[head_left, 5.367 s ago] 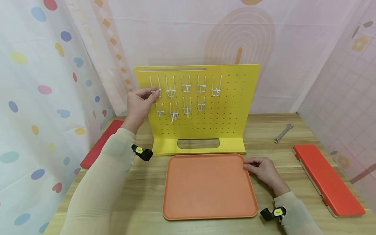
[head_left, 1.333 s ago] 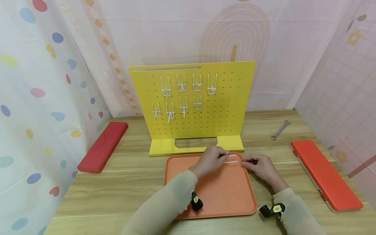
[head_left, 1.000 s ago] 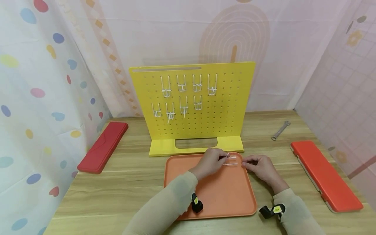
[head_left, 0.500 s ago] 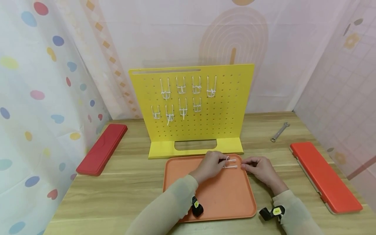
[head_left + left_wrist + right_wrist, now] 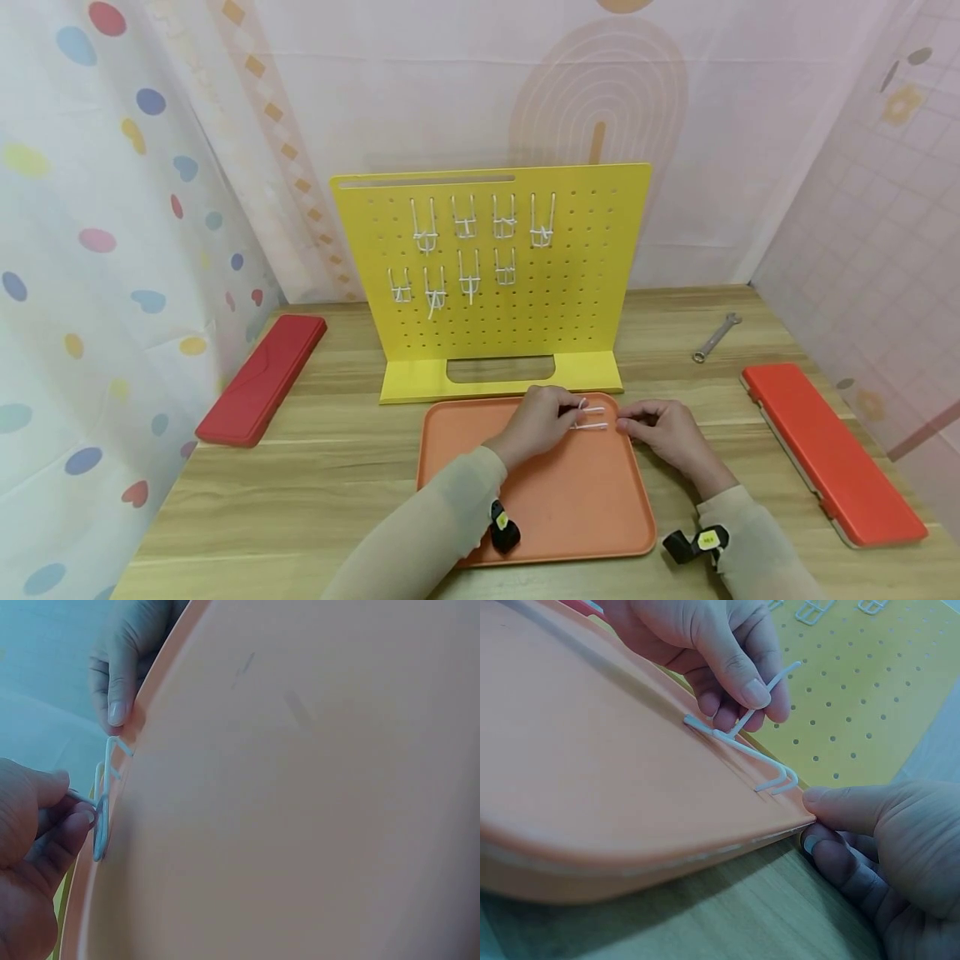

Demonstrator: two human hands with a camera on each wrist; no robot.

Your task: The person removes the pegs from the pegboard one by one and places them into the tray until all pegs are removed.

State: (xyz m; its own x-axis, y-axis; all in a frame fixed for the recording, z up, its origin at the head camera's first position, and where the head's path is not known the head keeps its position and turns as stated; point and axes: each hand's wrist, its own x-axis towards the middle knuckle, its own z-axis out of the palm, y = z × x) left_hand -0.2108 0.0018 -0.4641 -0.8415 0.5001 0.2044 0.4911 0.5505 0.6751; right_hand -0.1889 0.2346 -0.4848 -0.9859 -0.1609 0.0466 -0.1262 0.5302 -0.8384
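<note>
My left hand (image 5: 534, 427) pinches the stem of a white wire pegboard hook (image 5: 751, 752) between thumb and fingers. The hook is low over the far right corner of the orange tray (image 5: 570, 508), its two bent prongs pointing right. At that same corner my right hand (image 5: 671, 435) grips the tray's rim, thumb on top and fingers beneath, as the right wrist view shows. Behind the tray stands a yellow pegboard (image 5: 573, 308) with two rows of similar white hooks (image 5: 468, 275); the upper row's left end has bare holes.
A dark red case (image 5: 262, 379) lies on the wooden table (image 5: 322, 500) at the left. To the right are a bright red case (image 5: 832, 454) and, farther back, a metal wrench (image 5: 716, 337). Patterned curtains (image 5: 420, 83) close off the back and sides.
Since the oldest frame, my left hand has taken the upper left hook off the pegboard and brought it down to the tray. Over the last second both hands stay nearly still.
</note>
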